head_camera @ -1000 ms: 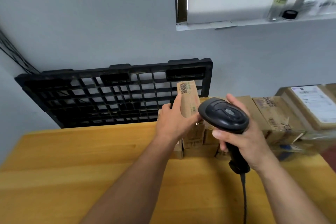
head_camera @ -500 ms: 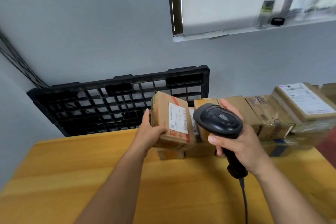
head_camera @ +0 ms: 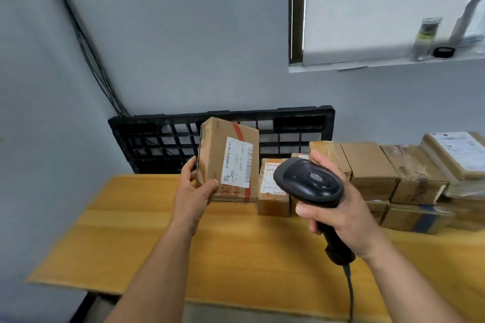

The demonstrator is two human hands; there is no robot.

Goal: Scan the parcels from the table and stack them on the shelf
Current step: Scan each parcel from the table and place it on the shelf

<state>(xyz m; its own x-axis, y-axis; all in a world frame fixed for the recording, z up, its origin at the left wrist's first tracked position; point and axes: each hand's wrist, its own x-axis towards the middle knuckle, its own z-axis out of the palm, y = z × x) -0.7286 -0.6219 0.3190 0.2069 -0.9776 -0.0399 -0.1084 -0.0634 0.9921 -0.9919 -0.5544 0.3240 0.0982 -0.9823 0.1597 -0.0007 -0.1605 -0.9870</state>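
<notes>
- Parcel: brown cardboard box, held upright above the table's far edge, slightly tilted; white label with a barcode along its right side faces the camera; red tape stripe and red print run near its right and bottom edges.
- Left hand clamps the parcel's lower left corner, thumb on the front face, fingers behind.
- Right hand wraps the handle of a black scanner, head aimed toward the label; cord hangs off the near edge.
- Remaining parcels sit packed along the far right of the table, stacked two high.
- Near and left tabletop open; black pallet leans on the wall behind.
</notes>
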